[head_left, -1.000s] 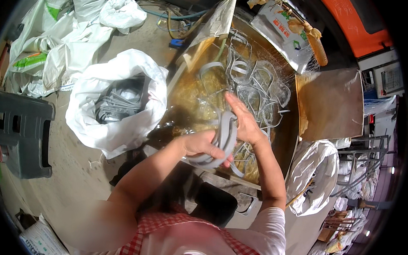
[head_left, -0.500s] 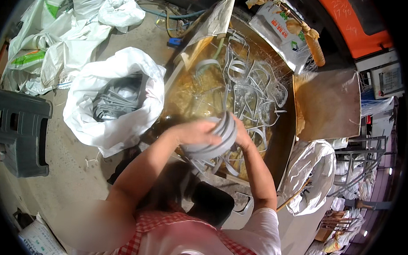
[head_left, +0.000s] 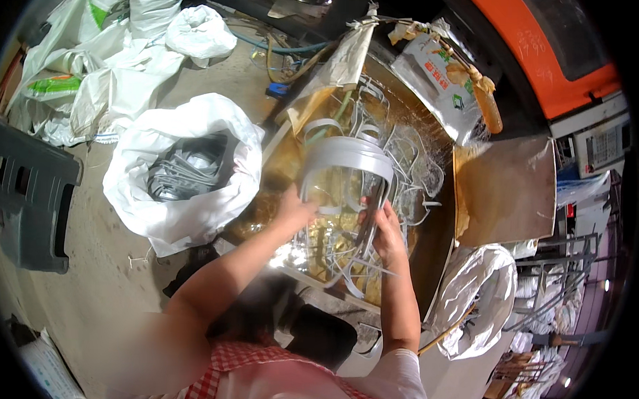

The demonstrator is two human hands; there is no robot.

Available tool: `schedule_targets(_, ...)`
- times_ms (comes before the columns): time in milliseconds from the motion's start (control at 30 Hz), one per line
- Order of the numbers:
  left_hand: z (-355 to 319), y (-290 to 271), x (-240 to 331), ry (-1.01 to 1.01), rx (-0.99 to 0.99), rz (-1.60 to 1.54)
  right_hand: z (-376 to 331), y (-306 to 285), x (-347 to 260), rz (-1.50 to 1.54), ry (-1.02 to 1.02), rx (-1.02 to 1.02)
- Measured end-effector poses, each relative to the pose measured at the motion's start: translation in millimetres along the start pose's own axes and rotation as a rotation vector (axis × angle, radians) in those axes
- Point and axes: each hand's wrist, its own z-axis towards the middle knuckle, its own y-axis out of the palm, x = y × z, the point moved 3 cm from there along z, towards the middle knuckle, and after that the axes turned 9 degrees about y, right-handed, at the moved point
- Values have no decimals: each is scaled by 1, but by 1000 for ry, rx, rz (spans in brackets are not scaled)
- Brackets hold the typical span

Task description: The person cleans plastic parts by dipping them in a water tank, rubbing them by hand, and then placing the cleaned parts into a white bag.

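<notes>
A bundle of grey, curved plastic strips (head_left: 347,152) arches between my hands over the tub. My left hand (head_left: 298,210) is closed round the left end of the arch; its fingertips are partly hidden. On the other side my right hand (head_left: 386,233) grips the right ends of the strips, fingers curled about them. Below lies a wide tub (head_left: 441,256) with wet, amber-looking contents. Several loose curved strips (head_left: 420,176) lie tangled in it, mostly to the right of and beyond my hands.
Left of the tub stands an open white sack (head_left: 140,193) holding grey strips (head_left: 183,172). A dark plastic stool (head_left: 27,196) is at far left. White bags (head_left: 119,80) lie behind. A brown board (head_left: 506,192) and another white sack (head_left: 475,289) flank the tub's right side.
My hands have spread apart, and the bundle, earlier gathered in a blurred coil near the tub's front, now stands as an open arch farther forward. The view has shifted slightly.
</notes>
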Motion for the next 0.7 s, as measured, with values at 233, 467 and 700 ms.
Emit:
schedule_targets(233,7,-14,17,269,294,-27,-13,37,44,664,142,-142)
schedule_targets(467,-19,-17,65,394,180,211,-27,77,48,890,269,-289)
schedule_targets(700,-23,-29,73,185,252,194,-24,-50,58,-1715,-100,658)
